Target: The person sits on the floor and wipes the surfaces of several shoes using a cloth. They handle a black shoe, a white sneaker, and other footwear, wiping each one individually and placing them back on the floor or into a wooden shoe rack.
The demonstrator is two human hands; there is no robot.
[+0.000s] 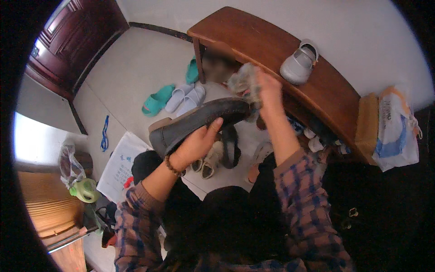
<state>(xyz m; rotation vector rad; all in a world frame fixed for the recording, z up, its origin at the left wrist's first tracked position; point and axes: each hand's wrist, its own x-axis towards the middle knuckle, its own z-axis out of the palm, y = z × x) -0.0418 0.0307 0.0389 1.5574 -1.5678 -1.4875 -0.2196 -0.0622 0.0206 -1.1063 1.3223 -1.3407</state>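
My left hand (pixel 200 139) grips a dark leather shoe (pixel 193 122) from its near side, with the thumb up against it. The shoe is held above the floor, its heel to the left and its toe to the right. A crumpled, pale patterned cloth (pixel 246 83) is bunched in my right hand (pixel 270 88), right by the shoe's toe. Cloth and hand are blurred, and I cannot tell whether the cloth touches the toe. Below the held shoe, a black shoe (pixel 231 149) and a pair of beige shoes (pixel 209 163) rest on the floor.
A grey clog (pixel 297 66) stands on a brown wooden bench (pixel 244 30). Teal slippers (pixel 158 100) and white slippers (pixel 190 100) lie ahead. Left are a blue cord (pixel 105 136), a sheet with writing (pixel 119 163) and a green jug (pixel 85 190). A plastic bag (pixel 396 136) sits right.
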